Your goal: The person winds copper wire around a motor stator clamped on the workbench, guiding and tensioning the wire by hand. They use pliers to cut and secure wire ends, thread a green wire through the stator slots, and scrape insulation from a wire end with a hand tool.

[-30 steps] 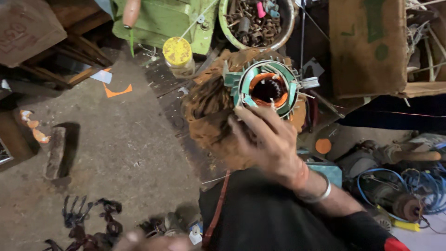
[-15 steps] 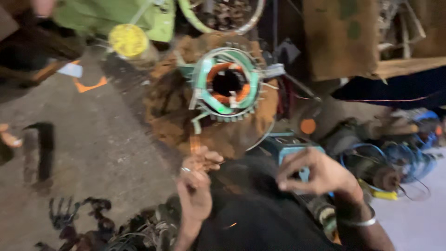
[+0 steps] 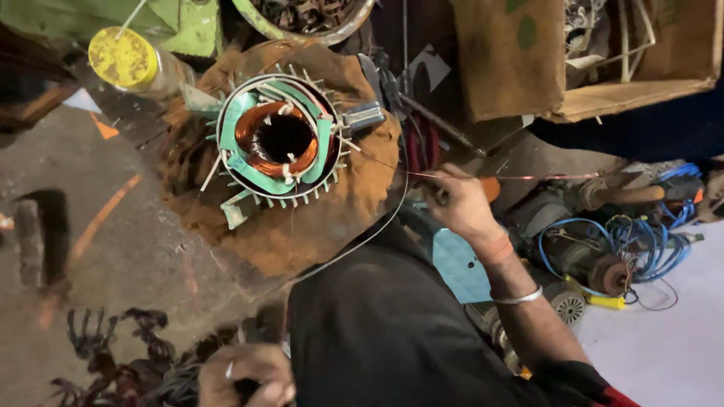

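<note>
A finned motor stator [image 3: 277, 140] with copper windings and green insulation paper stands on a brown cloth [image 3: 317, 218]. My right hand [image 3: 461, 202] is to its right, fingers pinched on a thin copper wire [image 3: 528, 178] that runs off to the right. A pale cord [image 3: 377, 226] curves from the stator towards my lap. My left hand [image 3: 245, 374] is low at the bottom edge, curled on something dark that I cannot make out. A black garment [image 3: 392, 332] covers my lap.
A yellow-lidded jar [image 3: 124, 59] stands at upper left, a metal bowl of scrap parts [image 3: 305, 16] at top. A cardboard box [image 3: 596, 53] sits upper right. Blue cables and small motors [image 3: 618, 249] lie at right. Dark wire scraps [image 3: 113, 354] litter the floor at lower left.
My right hand rose from low on my lap to beside the stator and now pinches the wire. My left hand dropped to the bottom edge. The view shifted.
</note>
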